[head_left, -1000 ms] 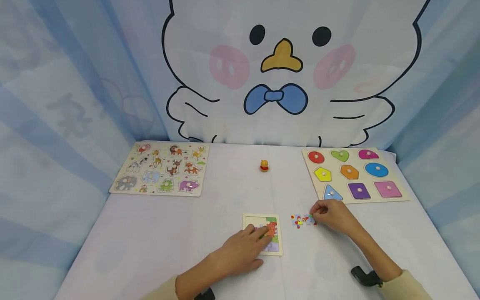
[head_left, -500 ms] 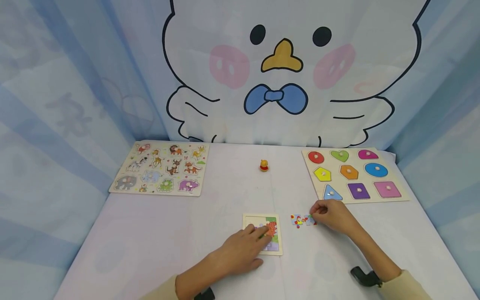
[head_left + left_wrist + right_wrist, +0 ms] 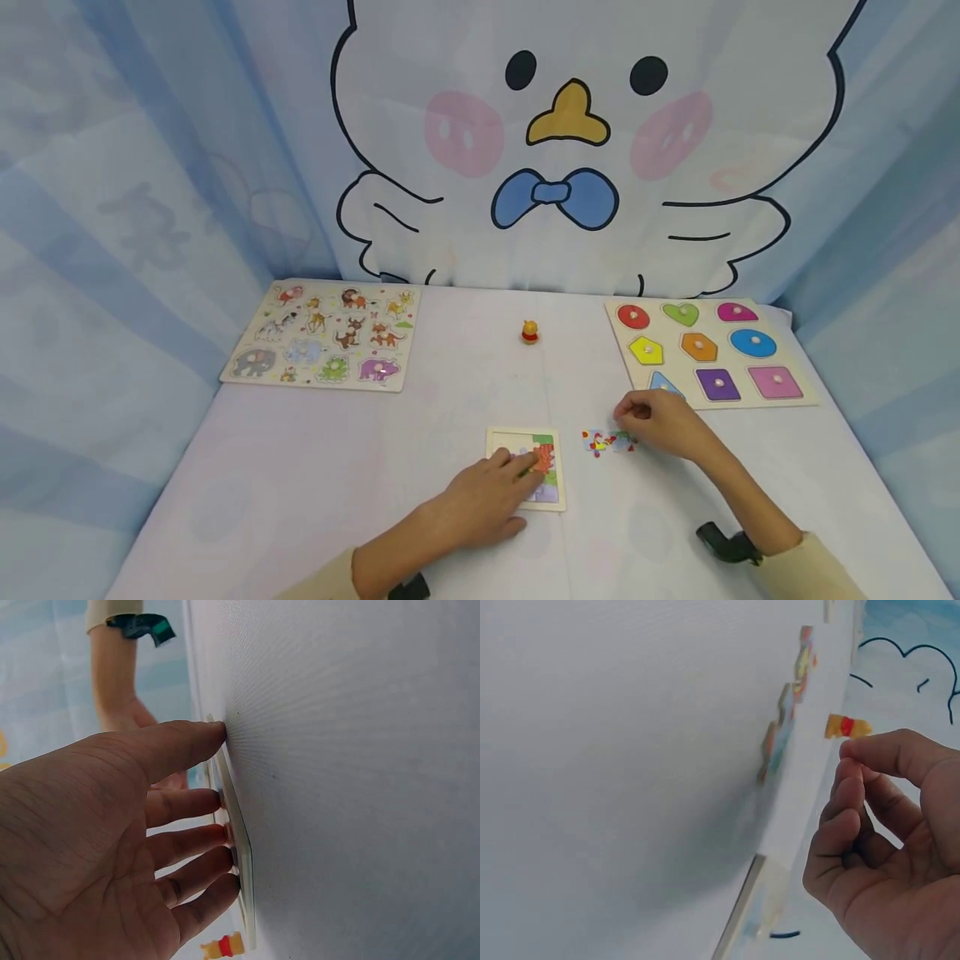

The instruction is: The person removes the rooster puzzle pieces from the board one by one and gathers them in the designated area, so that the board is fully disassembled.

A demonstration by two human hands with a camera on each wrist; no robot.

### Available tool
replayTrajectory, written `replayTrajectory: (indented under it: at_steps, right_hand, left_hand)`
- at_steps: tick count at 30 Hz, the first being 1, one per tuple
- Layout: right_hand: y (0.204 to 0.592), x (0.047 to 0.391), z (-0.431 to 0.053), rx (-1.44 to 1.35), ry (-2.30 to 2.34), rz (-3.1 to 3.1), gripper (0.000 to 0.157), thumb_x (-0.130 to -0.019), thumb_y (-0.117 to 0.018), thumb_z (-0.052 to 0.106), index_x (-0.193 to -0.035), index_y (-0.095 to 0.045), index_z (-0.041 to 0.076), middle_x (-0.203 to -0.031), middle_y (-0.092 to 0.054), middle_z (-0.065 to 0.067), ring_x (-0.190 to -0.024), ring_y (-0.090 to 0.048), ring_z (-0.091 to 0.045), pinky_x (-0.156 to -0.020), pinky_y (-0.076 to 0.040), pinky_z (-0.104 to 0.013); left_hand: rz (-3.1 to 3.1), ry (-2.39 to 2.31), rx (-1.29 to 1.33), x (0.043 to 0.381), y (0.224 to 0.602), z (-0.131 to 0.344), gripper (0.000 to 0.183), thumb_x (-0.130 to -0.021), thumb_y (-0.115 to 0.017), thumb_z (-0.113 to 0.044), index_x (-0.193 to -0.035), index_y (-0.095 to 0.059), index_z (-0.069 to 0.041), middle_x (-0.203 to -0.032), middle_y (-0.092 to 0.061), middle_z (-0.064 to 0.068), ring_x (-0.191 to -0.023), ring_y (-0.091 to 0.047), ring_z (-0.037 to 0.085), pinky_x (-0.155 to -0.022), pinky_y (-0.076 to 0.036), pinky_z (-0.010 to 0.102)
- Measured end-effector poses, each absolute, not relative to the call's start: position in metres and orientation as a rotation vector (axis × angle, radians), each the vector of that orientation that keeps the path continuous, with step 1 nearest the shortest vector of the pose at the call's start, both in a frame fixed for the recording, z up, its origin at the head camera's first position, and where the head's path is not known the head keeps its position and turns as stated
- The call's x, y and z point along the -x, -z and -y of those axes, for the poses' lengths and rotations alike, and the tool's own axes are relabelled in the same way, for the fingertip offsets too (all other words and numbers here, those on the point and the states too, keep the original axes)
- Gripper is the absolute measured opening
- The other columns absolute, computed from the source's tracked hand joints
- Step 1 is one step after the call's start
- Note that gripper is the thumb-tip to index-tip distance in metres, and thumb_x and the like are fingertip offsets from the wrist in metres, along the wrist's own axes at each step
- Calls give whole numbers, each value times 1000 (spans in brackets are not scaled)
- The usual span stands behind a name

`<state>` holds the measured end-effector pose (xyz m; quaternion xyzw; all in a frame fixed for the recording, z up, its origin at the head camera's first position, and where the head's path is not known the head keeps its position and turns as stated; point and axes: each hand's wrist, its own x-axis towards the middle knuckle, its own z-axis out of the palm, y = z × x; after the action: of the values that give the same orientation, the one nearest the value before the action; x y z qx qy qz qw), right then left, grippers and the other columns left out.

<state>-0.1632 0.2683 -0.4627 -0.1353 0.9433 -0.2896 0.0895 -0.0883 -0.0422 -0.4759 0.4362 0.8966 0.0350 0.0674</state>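
Note:
The left hand (image 3: 483, 504) rests its spread fingers on a small framed jigsaw puzzle (image 3: 551, 492) and covers much of its picture. The left wrist view has the fingertips on the thin board (image 3: 244, 877) and the thumb near its edge. To the right of the frame lie colourful jigsaw pieces (image 3: 596, 442), flat on the cloth. Just above and beside them hovers the right hand (image 3: 663, 423). Its thumb and fingertips come together in the right wrist view, and nothing shows between them. There, the jigsaw pieces (image 3: 780, 720) lie apart from the fingers.
An animal peg puzzle board (image 3: 315, 337) lies at the back left, and a shape peg puzzle board (image 3: 776, 400) at the back right, close to the right hand. A small yellow and red bear figure (image 3: 530, 332) stands between them. A printed curtain (image 3: 465, 242) hangs behind.
The right hand has lifted slightly away from the jigsaw pieces, up and a little to the left. The left hand stays on the framed puzzle.

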Motion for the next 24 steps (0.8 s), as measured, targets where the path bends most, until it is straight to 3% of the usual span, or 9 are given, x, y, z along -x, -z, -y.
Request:
replayTrajectory:
  at_steps: [7, 15, 24]
  right_hand:
    - [452, 168, -226, 656, 937, -2700, 4, -89, -70, 9, -92, -71, 8, -78, -60, 7, -72, -54, -13, -65, -49, -25]
    - [464, 176, -183, 937, 784, -2576, 13, -87, -72, 5, -94, -73, 16, -84, -59, 12, -76, -53, -8, -70, -49, -25]
    - [470, 181, -173, 1001, 707, -2544, 17, -87, -71, 6, -99, -75, 18, -90, -61, 11, -81, -55, -7, -76, -50, -25]
  left_hand:
    - [-2698, -113, -1299, 90, 477, 42, 59, -91, -69, -43, -142, -50, -19, -150, -43, 0, -115, -45, 17, -90, -46, 28]
    - [-2717, -78, -1341, 90, 480, 42, 61, -91, -68, -45, -142, -50, -19, -148, -44, -2, -112, -44, 17, -88, -45, 27]
    - [-2725, -33, -1373, 92, 481, 42, 61, -92, -66, -47, -143, -50, -17, -148, -46, 0, -111, -45, 17, -89, -43, 26]
